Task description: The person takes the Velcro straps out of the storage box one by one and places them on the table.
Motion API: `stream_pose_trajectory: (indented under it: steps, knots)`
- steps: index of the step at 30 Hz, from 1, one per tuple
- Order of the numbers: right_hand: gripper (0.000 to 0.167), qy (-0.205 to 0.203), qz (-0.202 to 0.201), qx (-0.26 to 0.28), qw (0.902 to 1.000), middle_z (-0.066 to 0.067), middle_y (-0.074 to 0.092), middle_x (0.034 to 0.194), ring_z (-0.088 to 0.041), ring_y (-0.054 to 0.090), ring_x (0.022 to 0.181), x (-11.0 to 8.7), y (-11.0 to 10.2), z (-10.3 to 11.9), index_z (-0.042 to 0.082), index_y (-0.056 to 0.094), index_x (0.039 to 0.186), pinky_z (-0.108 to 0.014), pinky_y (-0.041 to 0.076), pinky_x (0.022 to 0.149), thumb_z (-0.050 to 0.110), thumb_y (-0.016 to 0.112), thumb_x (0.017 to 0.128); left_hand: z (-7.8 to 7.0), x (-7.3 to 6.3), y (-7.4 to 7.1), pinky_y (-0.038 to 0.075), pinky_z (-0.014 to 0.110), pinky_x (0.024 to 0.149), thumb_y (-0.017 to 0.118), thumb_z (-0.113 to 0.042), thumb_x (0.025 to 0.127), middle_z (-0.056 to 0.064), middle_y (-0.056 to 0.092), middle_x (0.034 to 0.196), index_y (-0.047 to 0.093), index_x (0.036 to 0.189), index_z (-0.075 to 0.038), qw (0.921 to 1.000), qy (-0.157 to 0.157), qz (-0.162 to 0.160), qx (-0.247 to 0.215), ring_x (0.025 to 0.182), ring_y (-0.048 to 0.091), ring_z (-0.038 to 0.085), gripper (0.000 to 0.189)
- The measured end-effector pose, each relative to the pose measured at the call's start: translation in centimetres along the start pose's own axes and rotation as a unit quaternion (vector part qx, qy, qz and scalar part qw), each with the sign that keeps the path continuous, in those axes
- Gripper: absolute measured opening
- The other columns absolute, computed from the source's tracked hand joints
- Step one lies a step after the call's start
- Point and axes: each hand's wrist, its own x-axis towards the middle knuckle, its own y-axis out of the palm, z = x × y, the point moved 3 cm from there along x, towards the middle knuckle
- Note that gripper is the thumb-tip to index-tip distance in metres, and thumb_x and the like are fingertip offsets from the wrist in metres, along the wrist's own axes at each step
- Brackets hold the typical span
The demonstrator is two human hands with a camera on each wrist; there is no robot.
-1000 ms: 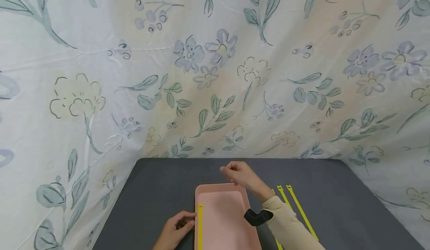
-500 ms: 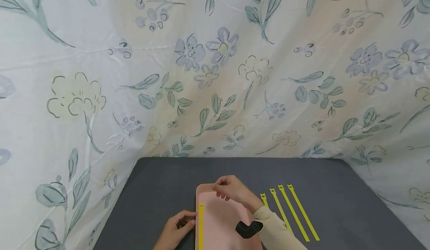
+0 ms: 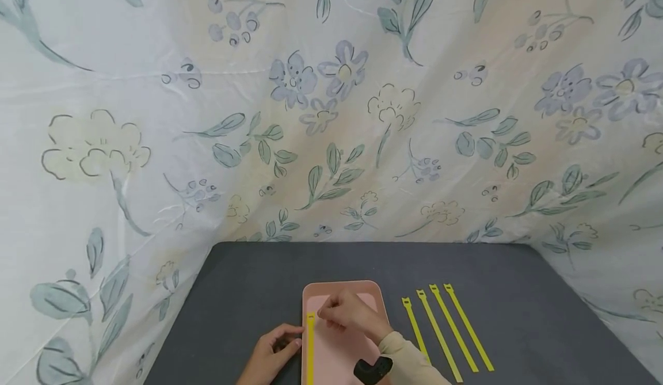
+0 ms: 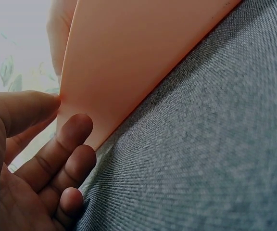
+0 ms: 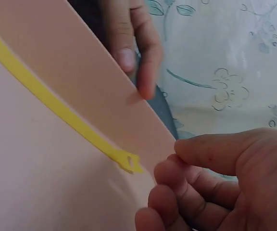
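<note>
A pink tray (image 3: 362,286) lies on the dark table. Along its left inner side is a yellow cable tie (image 3: 310,347), flat, with a slotted head. My left hand (image 3: 270,351) touches the tray's left rim from outside with its fingertips; its other fingers are loosely bent beside the wall in the left wrist view. Over the tray is my right hand (image 3: 349,314), fingers loosely curled, near the tie's slotted head. In the right wrist view nothing shows between its thumb (image 5: 210,151) and fingers, and the tie lies a little apart from them.
Several more yellow cable ties (image 3: 453,327) lie side by side on the table (image 3: 248,281) right of the tray. A black wrist device (image 3: 373,369) sits on the right sleeve (image 3: 409,362). A floral curtain (image 3: 331,114) hangs behind the table.
My right hand has moved from beyond the tray's far edge down and toward the left, over the tray near the tie's head. My left hand stays at the rim.
</note>
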Motion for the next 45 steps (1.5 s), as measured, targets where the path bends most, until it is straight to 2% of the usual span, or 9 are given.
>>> stream_pose_trajectory:
  steps: [7,12,15,19,23,26,30,36,45]
  knots:
    - [0.019,0.014,-0.011,-0.087,0.996,0.006,0.053,0.057,-0.011,0.045,0.052,0.2,1.3,-0.7,0.012,0.073,0.075,-0.027,0.034,0.05,0.025,0.073,0.089,0.0,0.1,0.0,0.048,0.023,0.067,0.068,-0.024,0.098,0.015,0.073,0.104,0.068,0.125,-0.003,1.0,0.002,0.006,0.003,0.08,0.065,0.006,0.035]
    - [0.032,0.026,0.0,-0.085,0.9961,0.005,0.05,0.052,-0.01,0.042,0.046,0.2,2.1,-1.1,0.009,0.072,0.067,-0.026,0.033,0.046,0.029,0.072,0.091,-0.2,0.2,-0.1,0.048,0.023,0.067,0.067,-0.026,0.098,0.009,0.073,0.101,0.068,0.124,-0.004,0.9997,0.016,0.008,0.013,0.08,0.064,0.004,0.034]
    - [0.036,0.021,0.002,-0.079,0.9966,0.003,0.057,0.054,-0.011,0.045,0.047,0.1,2.3,-1.0,0.008,0.073,0.066,-0.025,0.036,0.046,0.03,0.069,0.094,-0.3,0.2,-0.1,0.048,0.023,0.068,0.067,-0.027,0.099,0.009,0.073,0.103,0.068,0.125,-0.005,0.9995,0.025,0.011,0.018,0.082,0.064,0.003,0.034]
    - [0.03,0.025,0.01,-0.058,0.9979,-0.001,0.067,0.061,-0.011,0.052,0.05,0.1,2.7,-0.9,0.009,0.075,0.071,-0.026,0.041,0.048,0.027,0.067,0.093,-0.3,0.2,-0.1,0.048,0.023,0.068,0.066,-0.027,0.099,0.011,0.073,0.105,0.068,0.126,-0.005,0.9997,0.02,0.014,0.009,0.082,0.063,0.003,0.035]
    - [0.021,0.024,0.015,-0.051,0.9983,-0.001,0.068,0.064,-0.011,0.053,0.051,0.2,3.0,-0.7,0.01,0.076,0.074,-0.025,0.042,0.048,0.022,0.07,0.091,-0.2,0.2,-0.2,0.048,0.024,0.069,0.066,-0.025,0.1,0.013,0.072,0.107,0.067,0.127,-0.005,0.9998,0.011,0.016,-0.001,0.082,0.063,0.004,0.034]
    - [0.02,0.015,0.011,-0.068,0.9975,0.002,0.064,0.062,-0.011,0.051,0.05,0.2,3.3,-0.5,0.011,0.074,0.073,-0.026,0.041,0.047,0.02,0.072,0.09,0.0,0.3,-0.2,0.048,0.024,0.069,0.065,-0.024,0.1,0.014,0.072,0.109,0.066,0.128,-0.005,0.9998,0.008,0.017,-0.002,0.082,0.063,0.004,0.034]
    - [0.027,0.011,-0.007,-0.109,0.9939,0.005,0.055,0.055,-0.011,0.047,0.045,0.4,3.6,-0.6,0.013,0.067,0.064,-0.026,0.038,0.044,0.023,0.076,0.088,-0.1,0.2,-0.2,0.048,0.024,0.068,0.065,-0.025,0.1,0.013,0.072,0.108,0.067,0.128,-0.005,0.9999,0.005,0.016,0.001,0.082,0.062,0.003,0.034]
    - [0.032,0.017,-0.032,-0.157,0.987,0.007,0.049,0.048,-0.009,0.045,0.041,0.7,3.9,-0.8,0.015,0.064,0.058,-0.025,0.035,0.042,0.026,0.08,0.083,-0.3,0.1,-0.2,0.048,0.023,0.069,0.065,-0.024,0.1,0.015,0.072,0.111,0.066,0.128,-0.004,0.9998,0.006,0.018,0.002,0.083,0.062,0.002,0.035]
    - [0.029,0.043,-0.015,-0.182,0.9822,0.004,0.052,0.05,-0.011,0.047,0.042,0.6,3.9,-0.4,0.014,0.065,0.059,-0.026,0.036,0.044,0.025,0.078,0.083,-0.2,0.0,-0.2,0.047,0.021,0.069,0.066,-0.026,0.099,0.01,0.073,0.108,0.068,0.126,-0.006,0.9997,0.014,0.013,0.016,0.083,0.063,0.001,0.034]
